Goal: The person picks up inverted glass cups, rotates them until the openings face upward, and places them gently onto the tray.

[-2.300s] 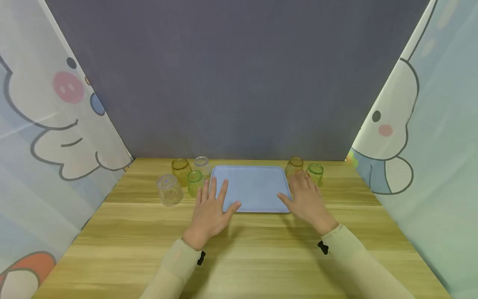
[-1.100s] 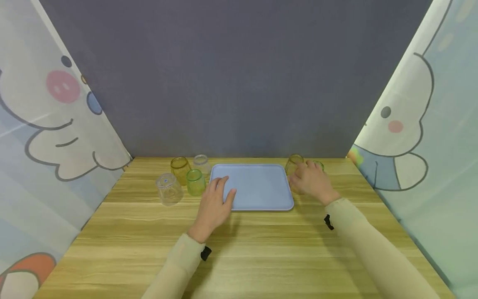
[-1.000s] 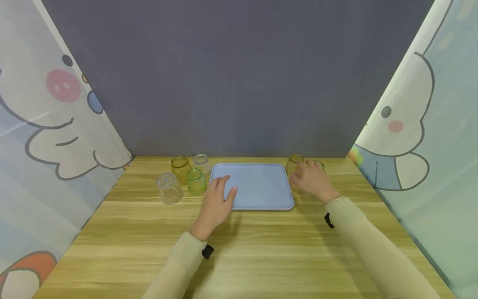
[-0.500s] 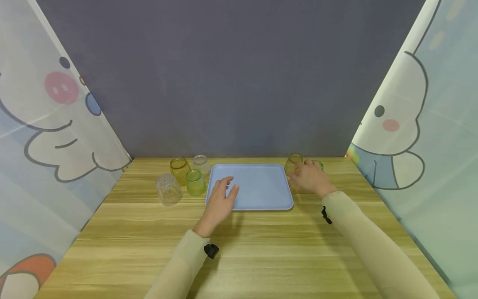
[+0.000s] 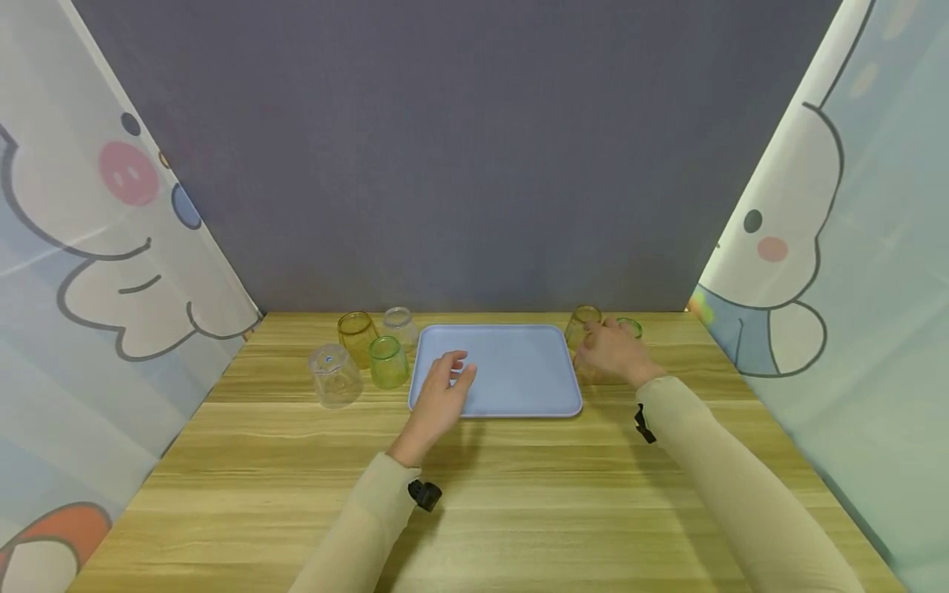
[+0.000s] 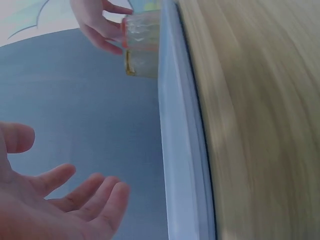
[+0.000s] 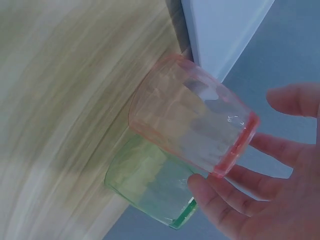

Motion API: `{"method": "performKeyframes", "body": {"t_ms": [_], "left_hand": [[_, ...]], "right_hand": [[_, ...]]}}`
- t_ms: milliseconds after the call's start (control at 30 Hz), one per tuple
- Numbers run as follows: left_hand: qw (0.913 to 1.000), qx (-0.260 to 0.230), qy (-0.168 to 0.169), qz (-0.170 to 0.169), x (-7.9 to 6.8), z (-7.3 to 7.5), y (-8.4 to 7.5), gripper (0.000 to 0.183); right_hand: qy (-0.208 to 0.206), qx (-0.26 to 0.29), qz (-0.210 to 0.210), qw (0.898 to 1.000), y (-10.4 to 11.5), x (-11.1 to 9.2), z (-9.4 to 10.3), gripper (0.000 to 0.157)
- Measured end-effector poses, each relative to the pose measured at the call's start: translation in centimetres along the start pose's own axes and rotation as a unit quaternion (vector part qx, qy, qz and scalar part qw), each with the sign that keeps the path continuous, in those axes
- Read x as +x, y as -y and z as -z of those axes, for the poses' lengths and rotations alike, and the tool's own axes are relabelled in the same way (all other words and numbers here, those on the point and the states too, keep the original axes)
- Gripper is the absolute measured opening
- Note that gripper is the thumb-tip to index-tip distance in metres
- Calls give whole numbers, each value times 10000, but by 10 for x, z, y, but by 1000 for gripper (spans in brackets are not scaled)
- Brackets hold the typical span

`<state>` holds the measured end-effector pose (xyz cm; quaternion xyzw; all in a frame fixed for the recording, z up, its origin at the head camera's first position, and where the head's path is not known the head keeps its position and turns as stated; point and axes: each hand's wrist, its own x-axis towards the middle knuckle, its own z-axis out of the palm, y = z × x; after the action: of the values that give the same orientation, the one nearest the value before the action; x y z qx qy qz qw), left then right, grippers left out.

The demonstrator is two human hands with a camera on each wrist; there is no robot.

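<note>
Red-tinted glass [image 7: 187, 117] stands just beside the tray [image 5: 519, 371]. My right hand [image 5: 614, 350] curves loosely at its upper edge, thumb apart; I'd bring thumb in gently, keep fingertips off the green glass [image 7: 150, 182]. Left hand [image 5: 439, 399]: fingers relaxed, holding nothing.

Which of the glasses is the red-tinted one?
The glass at the right hand, just right of the tray: its thick end is red, while the other glasses are amber, green or clear.

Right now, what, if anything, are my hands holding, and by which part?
Nothing: the left hand is empty; the right hand has its thumb clear of the reddish glass.
</note>
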<state>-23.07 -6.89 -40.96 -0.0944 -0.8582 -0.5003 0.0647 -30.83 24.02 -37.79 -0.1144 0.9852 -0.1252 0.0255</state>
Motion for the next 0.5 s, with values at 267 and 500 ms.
{"method": "performKeyframes", "body": {"t_ms": [267,500], "left_hand": [[9996,-252,143,49,0,-2,-7,44],[9992,-340,162,163,-1,-2,-6,40]], "right_hand": [[-103,95,-123,9998,-2,2,-4,59],[-18,167,-66,9998,0,5,-1,52]]}}
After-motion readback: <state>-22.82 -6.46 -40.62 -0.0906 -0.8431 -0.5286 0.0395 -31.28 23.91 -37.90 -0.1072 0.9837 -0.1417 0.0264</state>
